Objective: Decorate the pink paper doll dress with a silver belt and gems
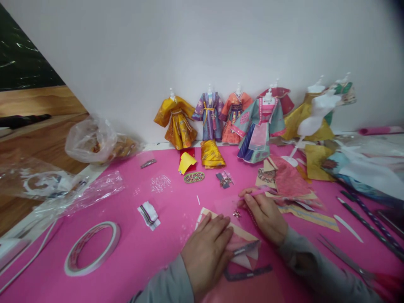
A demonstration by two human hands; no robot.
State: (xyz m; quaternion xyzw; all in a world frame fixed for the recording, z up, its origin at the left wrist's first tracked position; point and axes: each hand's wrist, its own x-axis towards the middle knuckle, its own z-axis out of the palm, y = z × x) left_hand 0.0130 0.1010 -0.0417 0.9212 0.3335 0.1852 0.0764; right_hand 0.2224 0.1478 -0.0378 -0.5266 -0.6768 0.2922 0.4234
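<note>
My left hand (206, 250) lies flat with its fingers stretched out, pressing on a folded piece of peach and pink fabric (243, 240) with grey strips. Pinched in my right hand (264, 212) is a slim pink pen-like stick (257, 192), held just above the mat. Its tip is close to a small cluster of metallic flower-like charms (236, 214) on a clear piece of plastic. A dark angular strip (248, 272) lies below the fabric. Further back are an oval beaded piece (194, 177) and a little bag of charms (224, 179).
Several dressed miniature mannequins (178, 122) stand along the wall. On the pink mat (142, 256) are a tape roll (92, 248), rhinestones (160, 183) and a folded white ribbon (149, 215). Scissors (350, 263), pens (372, 223) and fabric scraps (292, 176) lie at right; plastic bags (91, 141) at left.
</note>
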